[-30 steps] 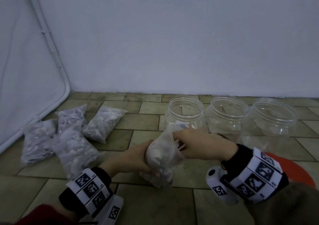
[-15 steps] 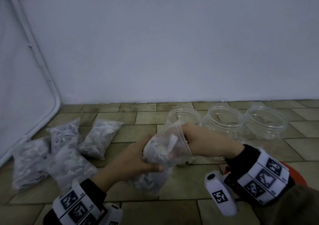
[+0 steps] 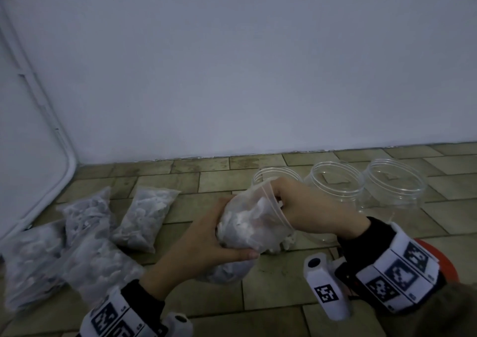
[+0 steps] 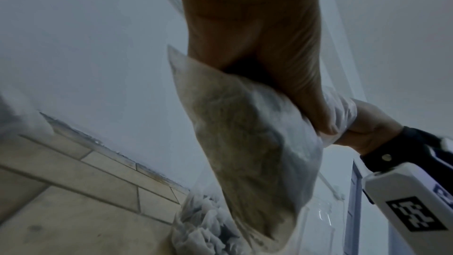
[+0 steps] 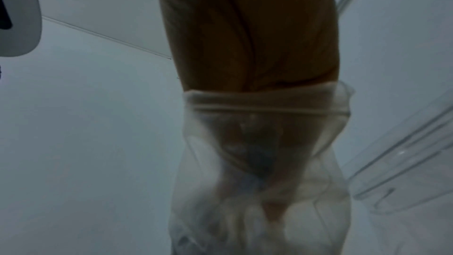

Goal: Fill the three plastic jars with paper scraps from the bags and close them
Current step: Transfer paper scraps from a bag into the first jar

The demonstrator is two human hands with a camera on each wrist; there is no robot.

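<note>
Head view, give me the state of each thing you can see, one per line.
Held bag: open at the mouth, full of paper scraps, off the floor.
Left hand: grips the bag's body.
Right hand: fingers inside the bag's mouth.
Three jars: upright, lidless, no scraps inside.
Spare bags: lying on the floor, full.

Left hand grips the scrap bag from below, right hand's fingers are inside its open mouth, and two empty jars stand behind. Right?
Not quite: the head view shows three empty jars, not two. Left hand, bag and right hand are as stated.
</note>
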